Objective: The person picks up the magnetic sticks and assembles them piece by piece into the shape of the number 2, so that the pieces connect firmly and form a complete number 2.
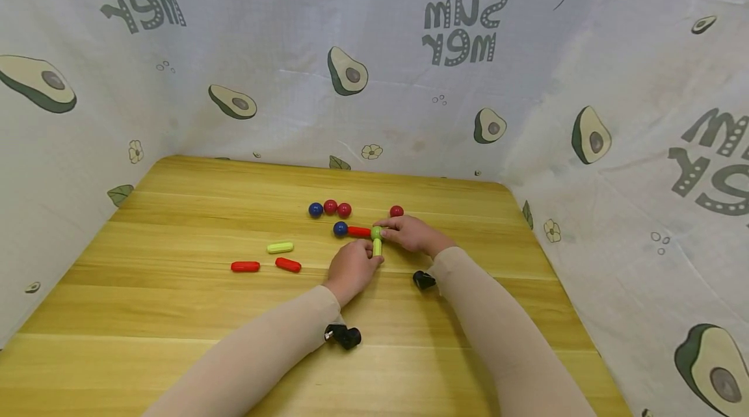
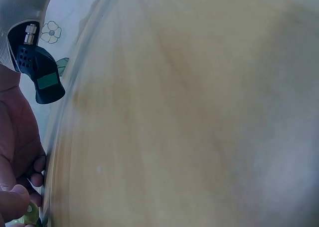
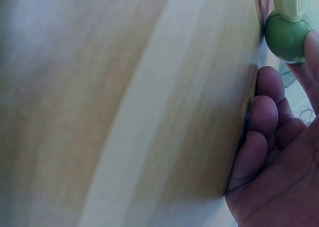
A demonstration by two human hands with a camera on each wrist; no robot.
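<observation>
In the head view, a green ball [image 1: 376, 233] joins a red rod [image 1: 359, 232] on its left and a yellow-green rod [image 1: 377, 248] on its near side. A blue ball [image 1: 341, 229] sits at the red rod's other end. My left hand [image 1: 352, 269] pinches the near end of the yellow-green rod. From the right, my right hand [image 1: 414, 235] grips the green ball between thumb and fingers. The right wrist view shows the thumb against this ball, with the other fingers curled at the tabletop.
Behind the joined pieces lie another blue ball [image 1: 316, 210], two red balls [image 1: 344, 210] side by side and a separate red ball [image 1: 396, 211]. A loose yellow-green rod [image 1: 280, 247] and two red rods [image 1: 245, 267] lie to the left on the wooden table [image 1: 175, 313]. Printed cloth [image 1: 281, 26] surrounds it.
</observation>
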